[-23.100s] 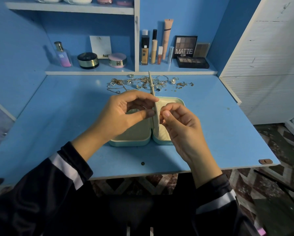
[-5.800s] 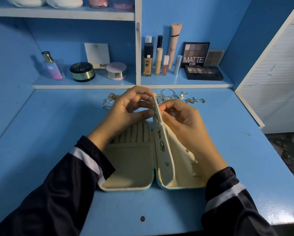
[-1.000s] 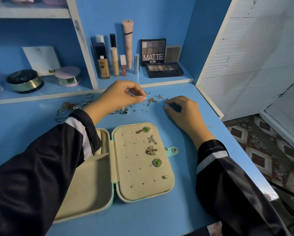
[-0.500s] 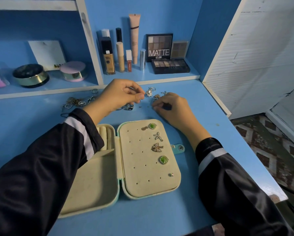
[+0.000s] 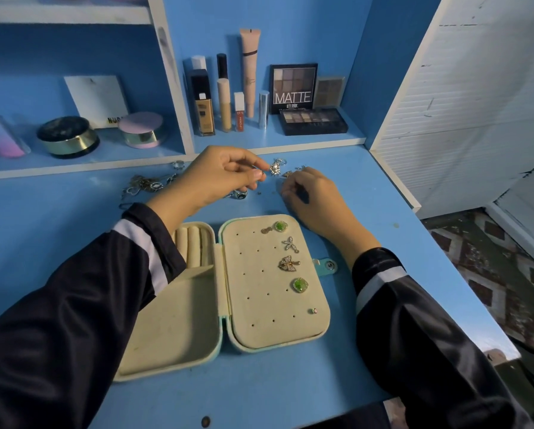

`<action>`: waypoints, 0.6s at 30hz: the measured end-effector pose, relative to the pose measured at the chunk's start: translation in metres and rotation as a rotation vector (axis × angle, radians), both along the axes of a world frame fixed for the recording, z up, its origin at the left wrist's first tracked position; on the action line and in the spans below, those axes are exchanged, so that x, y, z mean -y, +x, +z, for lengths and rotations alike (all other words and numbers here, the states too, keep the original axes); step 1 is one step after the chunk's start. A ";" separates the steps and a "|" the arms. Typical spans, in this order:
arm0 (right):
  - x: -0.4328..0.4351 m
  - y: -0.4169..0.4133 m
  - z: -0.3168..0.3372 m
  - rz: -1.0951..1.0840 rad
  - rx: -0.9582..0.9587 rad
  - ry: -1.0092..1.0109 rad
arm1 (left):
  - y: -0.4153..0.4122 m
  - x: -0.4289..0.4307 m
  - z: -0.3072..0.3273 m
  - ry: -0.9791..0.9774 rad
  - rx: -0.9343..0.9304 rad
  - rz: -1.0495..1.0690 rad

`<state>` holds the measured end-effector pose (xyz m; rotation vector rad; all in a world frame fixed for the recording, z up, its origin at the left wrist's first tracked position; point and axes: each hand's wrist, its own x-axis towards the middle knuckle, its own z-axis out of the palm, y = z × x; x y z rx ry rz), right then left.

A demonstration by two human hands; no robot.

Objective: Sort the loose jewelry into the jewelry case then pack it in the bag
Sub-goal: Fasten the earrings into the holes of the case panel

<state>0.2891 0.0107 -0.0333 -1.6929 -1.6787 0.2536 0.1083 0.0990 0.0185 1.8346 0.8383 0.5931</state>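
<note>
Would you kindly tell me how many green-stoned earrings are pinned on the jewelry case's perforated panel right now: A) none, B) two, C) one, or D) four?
B: on the perforated panel, one green-stoned earring sits near the far edge and a second green-stoned earring sits closer to the person.

The tabletop point(image 5: 73, 218) in front of me is plain blue, like the shelf point(image 5: 114, 153) behind it. My jewelry case point(image 5: 259, 305) is cream inside with a mint-green rim. Two earrings point(image 5: 300, 285) pinned on it have green stones in gold frames. My sleeves point(image 5: 73, 320) are black with one white stripe each. The floor point(image 5: 491, 274) shows a brown-and-white diamond pattern.
</note>
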 end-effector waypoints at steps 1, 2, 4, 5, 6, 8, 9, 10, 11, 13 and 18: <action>0.003 -0.001 0.001 -0.005 -0.025 -0.007 | -0.002 0.002 0.000 -0.001 0.005 -0.002; 0.006 -0.002 0.003 -0.007 -0.053 -0.013 | -0.004 0.004 0.001 -0.007 0.012 -0.001; 0.015 -0.005 0.005 -0.008 -0.110 -0.013 | -0.009 0.009 0.001 -0.023 0.029 0.001; 0.020 -0.006 0.007 -0.011 -0.130 -0.015 | -0.012 0.012 0.001 -0.028 0.039 0.003; 0.025 -0.008 0.008 -0.015 -0.144 -0.021 | -0.014 0.015 0.001 -0.030 0.050 0.007; 0.034 -0.010 0.009 -0.028 -0.177 -0.045 | -0.019 0.022 0.002 -0.025 0.063 0.010; 0.039 -0.012 0.009 -0.036 -0.196 -0.058 | -0.021 0.026 0.002 -0.016 0.065 0.008; 0.043 -0.014 0.009 -0.043 -0.210 -0.067 | -0.022 0.029 0.002 -0.003 0.064 0.003; 0.048 -0.016 0.009 -0.050 -0.221 -0.075 | -0.023 0.033 0.002 0.011 0.061 -0.003; 0.055 -0.020 0.013 -0.071 -0.253 -0.082 | -0.026 0.039 0.003 0.023 0.062 -0.010; 0.074 -0.032 0.018 -0.096 -0.349 -0.072 | -0.035 0.052 0.006 -0.013 0.051 -0.002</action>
